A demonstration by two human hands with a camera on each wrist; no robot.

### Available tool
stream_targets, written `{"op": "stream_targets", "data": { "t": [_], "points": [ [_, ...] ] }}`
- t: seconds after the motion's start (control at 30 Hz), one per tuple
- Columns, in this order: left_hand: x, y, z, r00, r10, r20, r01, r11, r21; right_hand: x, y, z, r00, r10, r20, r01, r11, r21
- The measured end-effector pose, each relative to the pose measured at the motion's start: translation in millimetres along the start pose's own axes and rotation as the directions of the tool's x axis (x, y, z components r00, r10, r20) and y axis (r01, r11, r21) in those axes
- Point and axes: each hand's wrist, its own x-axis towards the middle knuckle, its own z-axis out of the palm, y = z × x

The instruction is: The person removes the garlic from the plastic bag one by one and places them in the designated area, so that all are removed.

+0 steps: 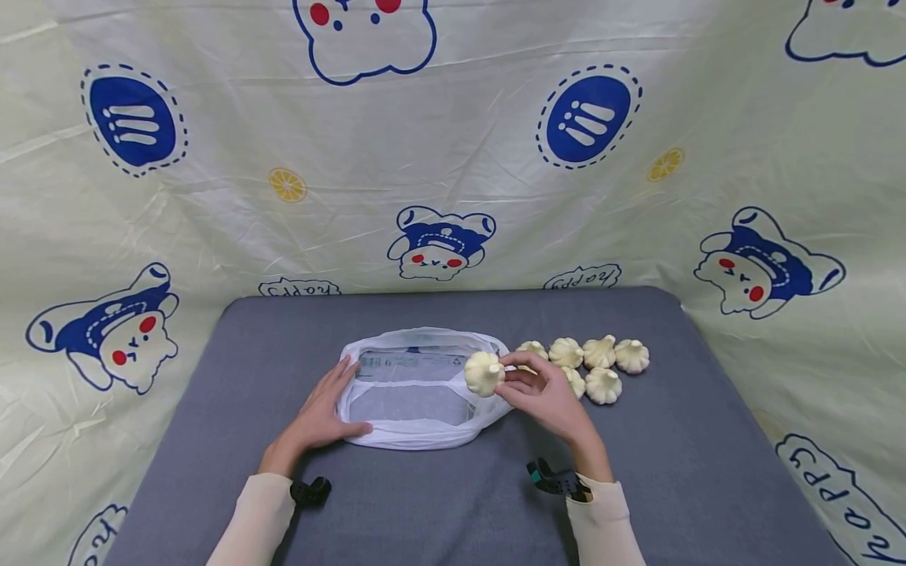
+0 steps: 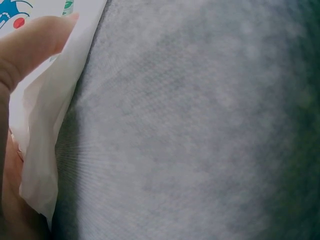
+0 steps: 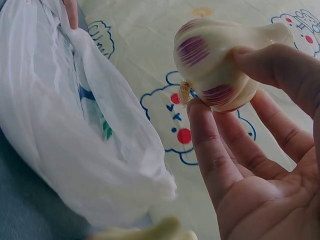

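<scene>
The right hand [image 1: 548,393] pinches a cream, purple-streaked garlic bulb [image 1: 484,373] above the white thin plastic bag [image 1: 414,428]; the left hand [image 1: 322,409] grips its rim. Next, I think, lowering the bulb inside.

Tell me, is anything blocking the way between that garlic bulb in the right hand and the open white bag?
Nothing visible does. The right hand holds the garlic bulb at the white bag's rim, whose mouth the left hand holds open.
</scene>
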Motion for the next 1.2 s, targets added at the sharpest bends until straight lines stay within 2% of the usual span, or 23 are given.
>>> {"op": "stream_targets", "data": {
  "t": [0.4, 0.93, 1.2],
  "points": [
    [-0.9, -1.2, 0.9, 1.000, -0.003, -0.001, 0.003, 1.000, 0.001, -18, -3, -30, 0.992, -0.073, -0.107, 0.073, 0.997, -0.004],
    [-0.7, -0.5, 0.1, 1.000, -0.005, 0.006, 0.005, 1.000, 0.002, -42, -7, -71, 0.970, -0.065, -0.236, 0.072, 0.997, 0.022],
    [-0.4, 0.1, -0.1, 1.000, -0.013, 0.014, 0.013, 1.000, 0.001, -52, -6, -88, 0.946, -0.077, -0.316, 0.068, 0.997, -0.040]
  ]
}}
